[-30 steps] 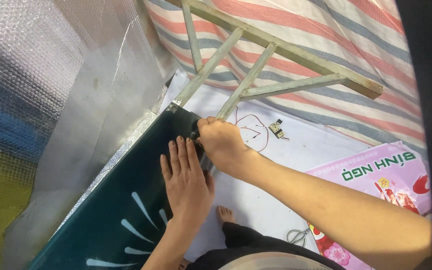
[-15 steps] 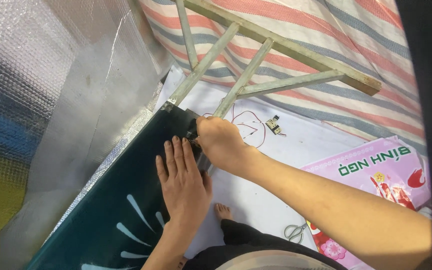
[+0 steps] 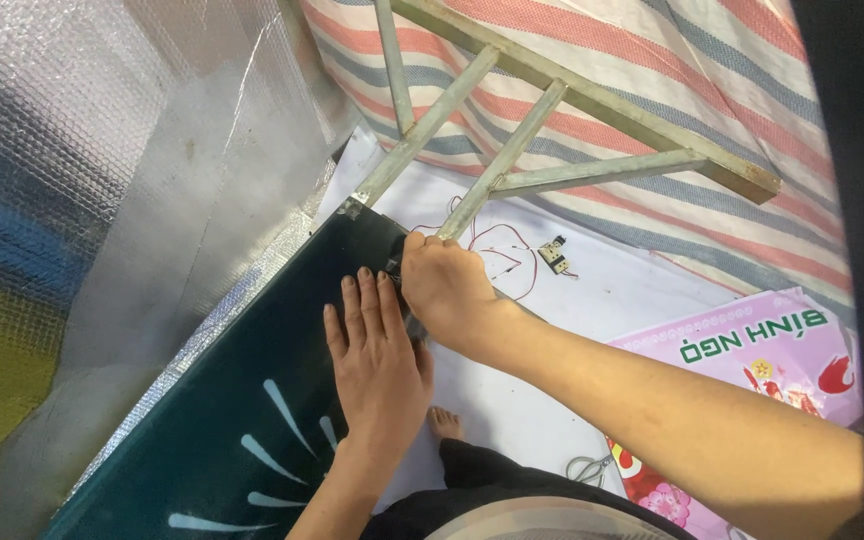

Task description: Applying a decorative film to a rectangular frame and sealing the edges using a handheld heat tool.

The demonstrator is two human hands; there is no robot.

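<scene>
Head view, from where I sit: nearest the camera I see dark trousers (image 3: 512, 500) and a bare foot (image 3: 446, 422) resting on a white sheet (image 3: 612, 300) spread over the floor. Just right of the foot lies a pair of scissors (image 3: 588, 468), and beyond them a pink printed poster (image 3: 752, 390) overlaps the sheet's edge.

My left hand (image 3: 377, 355) lies flat, fingers straight and together, palm down on a dark green panel (image 3: 242, 400); it grips nothing, only presses. The panel runs diagonally from the lower left up toward the middle, with pale teardrop marks painted near its lower end. Its long left edge sits against silver bubble foil (image 3: 102, 200) that fills the left side of the view.

My right hand (image 3: 447, 285) is just above the left one, touching it at the fingertips' side, and is clenched over the panel's right edge near the top corner. Something small and dark shows between its fingers, but I cannot tell what it is.

Past that hand, thin red wire (image 3: 507, 250) loops across the sheet to a small black and yellow part (image 3: 553, 254) lying apart from the panel.

Farther off, a frame (image 3: 512, 150) of grey slats leans down to the panel's top corner, and behind it hangs a striped tarp (image 3: 672, 90) in red, blue and white bands.
</scene>
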